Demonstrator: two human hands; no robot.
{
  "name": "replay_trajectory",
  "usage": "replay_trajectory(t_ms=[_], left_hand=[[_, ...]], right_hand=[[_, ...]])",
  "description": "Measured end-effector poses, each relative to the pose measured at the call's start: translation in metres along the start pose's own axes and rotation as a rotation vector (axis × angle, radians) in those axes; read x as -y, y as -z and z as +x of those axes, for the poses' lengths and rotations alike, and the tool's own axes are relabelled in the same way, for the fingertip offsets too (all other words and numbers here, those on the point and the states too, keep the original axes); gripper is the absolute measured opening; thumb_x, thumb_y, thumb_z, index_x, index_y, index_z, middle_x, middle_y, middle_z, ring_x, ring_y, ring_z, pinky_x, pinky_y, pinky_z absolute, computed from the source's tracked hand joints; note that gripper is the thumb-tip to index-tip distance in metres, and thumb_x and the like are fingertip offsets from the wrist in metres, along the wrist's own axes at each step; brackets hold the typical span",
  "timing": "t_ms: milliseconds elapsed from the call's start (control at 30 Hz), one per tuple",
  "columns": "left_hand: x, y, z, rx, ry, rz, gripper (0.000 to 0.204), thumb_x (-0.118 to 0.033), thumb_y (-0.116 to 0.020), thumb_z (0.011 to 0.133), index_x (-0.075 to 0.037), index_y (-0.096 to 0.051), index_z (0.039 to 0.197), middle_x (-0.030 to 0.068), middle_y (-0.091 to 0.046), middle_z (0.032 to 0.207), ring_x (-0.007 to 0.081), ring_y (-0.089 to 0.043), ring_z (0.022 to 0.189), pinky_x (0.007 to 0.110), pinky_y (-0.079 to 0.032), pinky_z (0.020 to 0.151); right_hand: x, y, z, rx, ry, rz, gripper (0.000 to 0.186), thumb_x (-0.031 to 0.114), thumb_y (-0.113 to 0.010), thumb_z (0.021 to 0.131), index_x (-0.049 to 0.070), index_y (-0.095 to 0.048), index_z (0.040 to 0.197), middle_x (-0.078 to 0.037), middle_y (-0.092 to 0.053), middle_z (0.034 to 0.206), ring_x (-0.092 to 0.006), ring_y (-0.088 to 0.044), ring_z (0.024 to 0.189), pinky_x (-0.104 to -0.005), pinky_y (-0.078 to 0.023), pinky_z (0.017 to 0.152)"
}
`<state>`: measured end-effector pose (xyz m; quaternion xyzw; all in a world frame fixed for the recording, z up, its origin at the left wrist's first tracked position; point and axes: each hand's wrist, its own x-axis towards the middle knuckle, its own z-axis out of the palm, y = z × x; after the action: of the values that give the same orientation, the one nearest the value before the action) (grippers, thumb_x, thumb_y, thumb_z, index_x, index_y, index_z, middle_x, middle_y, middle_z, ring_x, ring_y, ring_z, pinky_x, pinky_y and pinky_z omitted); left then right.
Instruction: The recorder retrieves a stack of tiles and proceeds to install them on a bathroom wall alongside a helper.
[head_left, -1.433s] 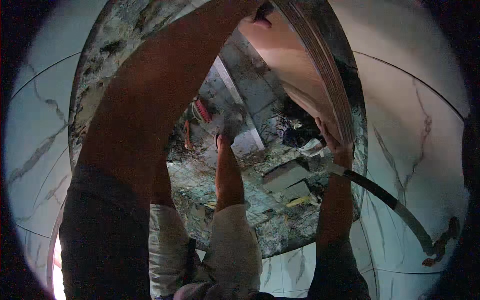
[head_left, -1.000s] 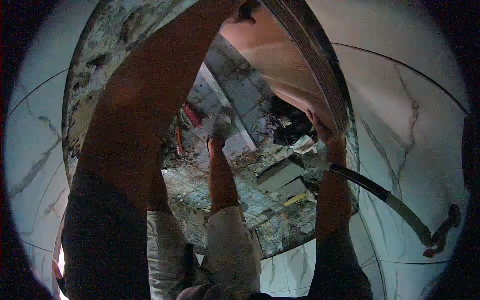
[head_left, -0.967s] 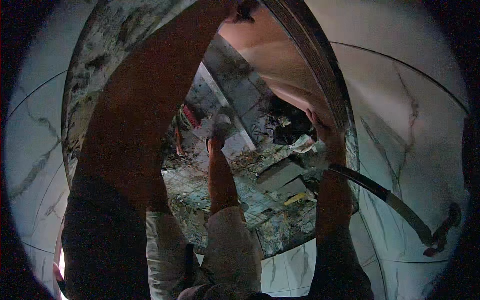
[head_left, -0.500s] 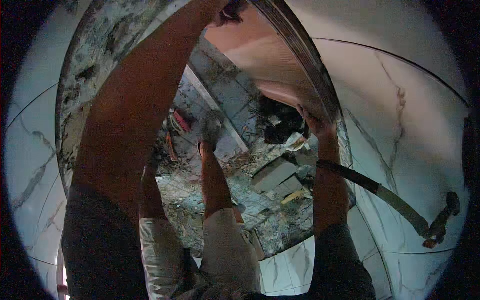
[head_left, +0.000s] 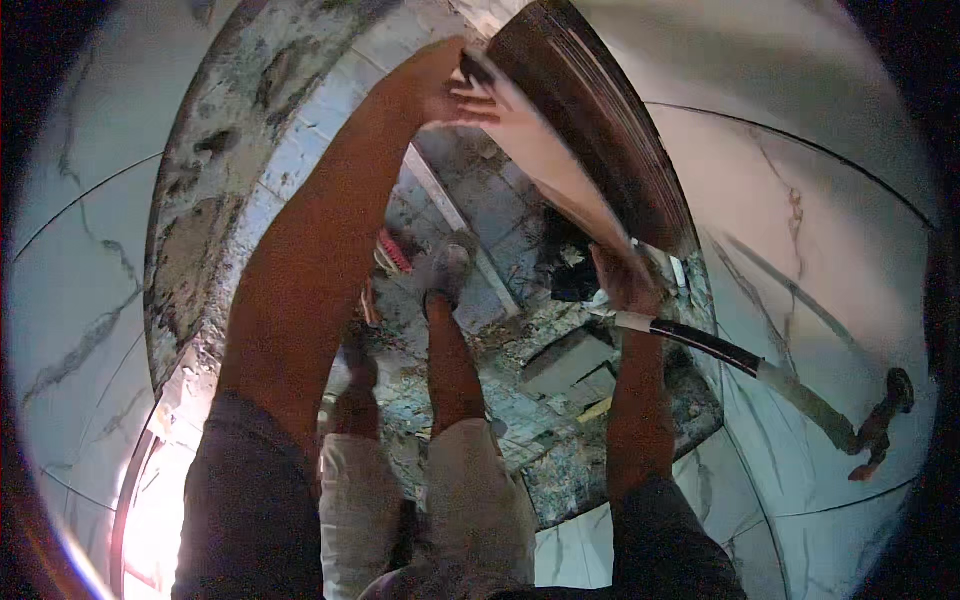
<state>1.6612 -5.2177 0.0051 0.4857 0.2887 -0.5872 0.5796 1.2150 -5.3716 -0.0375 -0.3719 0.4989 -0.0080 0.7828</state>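
A long, pale pinkish panel (head_left: 548,170) slants down beside a dark, ridged board (head_left: 570,90) at upper right. My left hand (head_left: 462,102) is at the panel's upper end, fingers spread against it, its arm raised across the left of the view. Lower right, my right hand (head_left: 625,282) grips the panel's lower end. Just in front of that wrist runs a black-and-grey hose (head_left: 705,347), reaching toward a wall fitting (head_left: 880,430).
Marbled white tiles (head_left: 80,300) surround me. Below lie my legs and feet (head_left: 445,280) on a dirty, debris-strewn floor, with a metal bar (head_left: 475,250), a red brush-like object (head_left: 393,250), a dark heap (head_left: 568,270) and grey blocks (head_left: 565,365). Bright light enters at lower left.
My left hand has come lower and its fingers have spread on the panel. The panel has tilted, showing more of the dark ridged board. More light shows at lower left.
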Motion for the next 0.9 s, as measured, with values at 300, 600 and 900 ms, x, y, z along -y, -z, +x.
replay_trajectory(t_ms=[300, 600, 900], left_hand=[[0.033, 0.165, 0.012, 0.193, -0.078, 0.572, 0.037, -0.023, -0.065, 0.087, 0.002, -0.057, 0.114, 0.0161, -0.062, 0.112, 0.0289, -0.064, 0.094, 0.044, -0.055, 0.082], [0.185, 0.335, -0.155, 0.145, -0.047, 0.338, 0.059, -0.030, -0.068, 0.088, 0.001, -0.045, 0.133, 0.0134, -0.063, 0.116, 0.0201, -0.066, 0.093, 0.034, -0.055, 0.078], [0.363, 0.412, -0.388, -0.166, -0.085, 0.093, 0.061, -0.019, -0.073, 0.083, 0.001, -0.044, 0.133, 0.0120, -0.062, 0.117, 0.0213, -0.063, 0.099, 0.039, -0.053, 0.086]], right_hand=[[-0.113, -0.034, -0.015, -0.268, -0.465, -0.242, 0.048, 0.028, -0.055, 0.095, -0.002, -0.049, 0.133, -0.019, -0.058, 0.124, -0.0258, -0.061, 0.099, -0.0334, -0.048, 0.082], [-0.165, -0.074, -0.120, -0.172, -0.004, -1.036, 0.061, 0.043, -0.056, 0.094, -0.005, -0.050, 0.130, -0.023, -0.061, 0.115, -0.0294, -0.059, 0.105, -0.0436, -0.044, 0.092], [-0.142, -0.185, -0.254, 0.027, -0.018, -1.069, 0.061, 0.036, -0.061, 0.091, -0.006, -0.045, 0.133, -0.022, -0.059, 0.119, -0.0290, -0.058, 0.106, -0.0401, -0.046, 0.090]])
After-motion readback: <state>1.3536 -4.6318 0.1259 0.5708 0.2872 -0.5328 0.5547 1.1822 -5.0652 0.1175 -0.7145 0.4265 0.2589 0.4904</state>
